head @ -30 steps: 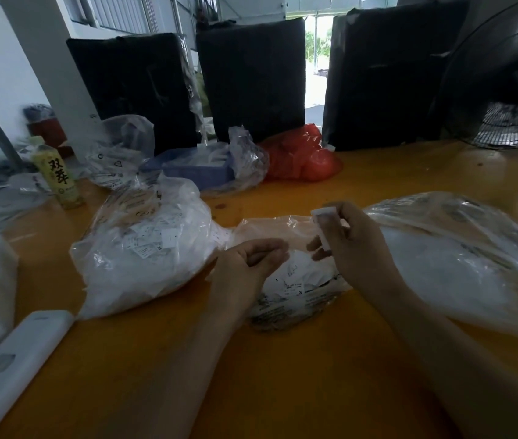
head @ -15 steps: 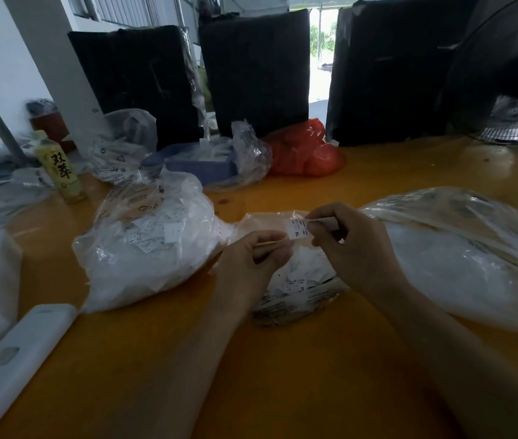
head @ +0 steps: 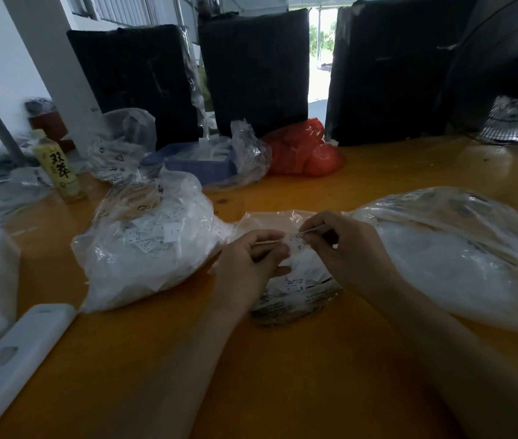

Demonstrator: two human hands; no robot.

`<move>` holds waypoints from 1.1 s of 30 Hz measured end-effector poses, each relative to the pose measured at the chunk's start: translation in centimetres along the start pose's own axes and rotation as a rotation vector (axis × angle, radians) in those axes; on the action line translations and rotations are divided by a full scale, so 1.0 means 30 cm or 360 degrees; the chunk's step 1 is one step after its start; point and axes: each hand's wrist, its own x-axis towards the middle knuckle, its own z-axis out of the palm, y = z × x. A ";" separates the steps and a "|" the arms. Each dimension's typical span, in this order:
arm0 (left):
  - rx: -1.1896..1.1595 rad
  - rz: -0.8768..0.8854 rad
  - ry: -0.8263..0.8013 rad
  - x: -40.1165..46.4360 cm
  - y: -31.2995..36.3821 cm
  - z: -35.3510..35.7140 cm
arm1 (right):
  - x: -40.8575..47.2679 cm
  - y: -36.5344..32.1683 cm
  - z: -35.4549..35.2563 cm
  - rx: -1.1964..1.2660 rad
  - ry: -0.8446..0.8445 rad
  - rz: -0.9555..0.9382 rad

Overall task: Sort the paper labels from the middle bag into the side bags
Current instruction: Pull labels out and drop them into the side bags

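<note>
Mid-sort here: both hands hovered over the middle bag (head: 295,293), right hand (head: 343,245) and left hand (head: 251,264) each with a pinched grip on one paper label (head: 297,241) between them. Next, I'd guess, read it and drop it into the left bag (head: 143,248) or right bag (head: 460,258) beside the grip.

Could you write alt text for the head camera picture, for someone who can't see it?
Two hands, left hand and right hand, pinch a small paper label between them above the middle bag on an orange table. A fuller left bag and right bag flank it.
</note>
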 end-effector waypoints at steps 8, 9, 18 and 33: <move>0.0044 -0.0023 0.0031 -0.005 0.005 -0.007 | -0.011 -0.005 0.013 0.0086 -0.0167 0.0075; 0.0015 -0.0034 0.0033 -0.005 0.005 -0.007 | -0.010 -0.007 0.016 0.0143 -0.0131 0.0158; -0.0009 -0.0111 0.0057 -0.011 0.027 -0.009 | -0.011 -0.030 0.012 0.0358 0.0027 0.0328; -0.0054 -0.0185 0.0130 -0.006 0.039 -0.013 | -0.021 -0.038 0.016 0.0496 -0.0302 0.0254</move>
